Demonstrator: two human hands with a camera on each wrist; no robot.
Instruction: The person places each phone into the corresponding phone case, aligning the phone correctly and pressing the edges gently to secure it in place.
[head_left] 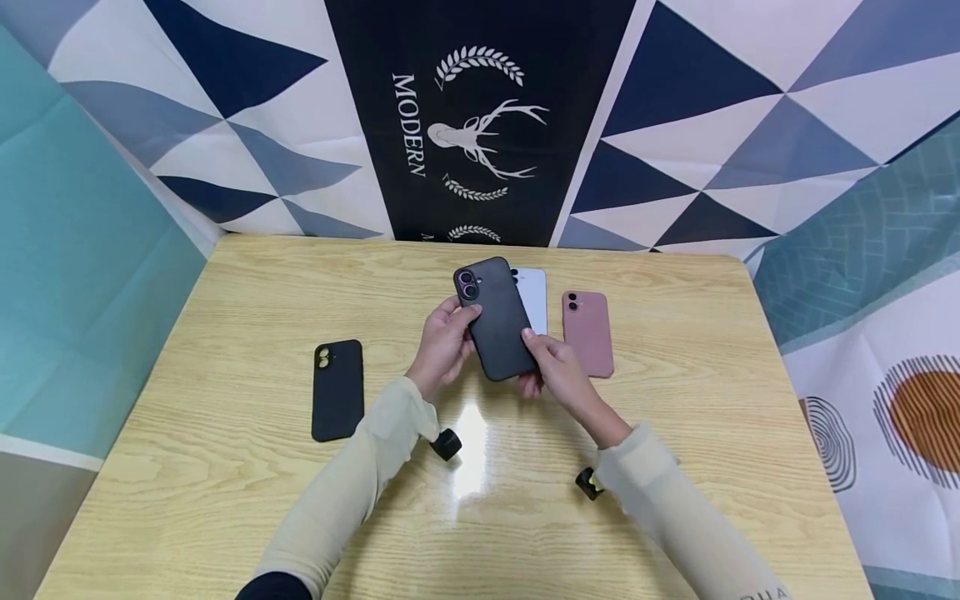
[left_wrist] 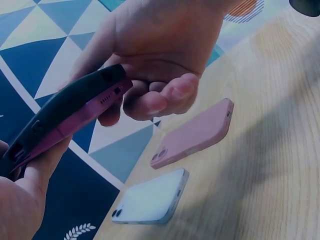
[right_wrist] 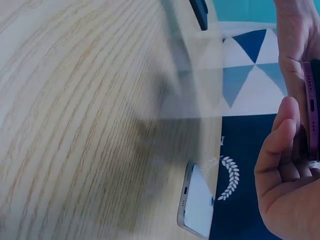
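Hands [head_left: 442,340] [head_left: 561,373] grip the dark case [head_left: 501,325]; I suspect uneven pressing could pop the pink-edged phone [left_wrist: 75,119] loose.

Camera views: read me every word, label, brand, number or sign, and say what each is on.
"MODERN": sideways on the black panel.
Lower on it: a partial letter, perhaps "M".
"N": same panel, right wrist view.
Right sleeve: letters cut off, possibly "UA".
Held phone, white phone, pink phone, black case: no readable text.
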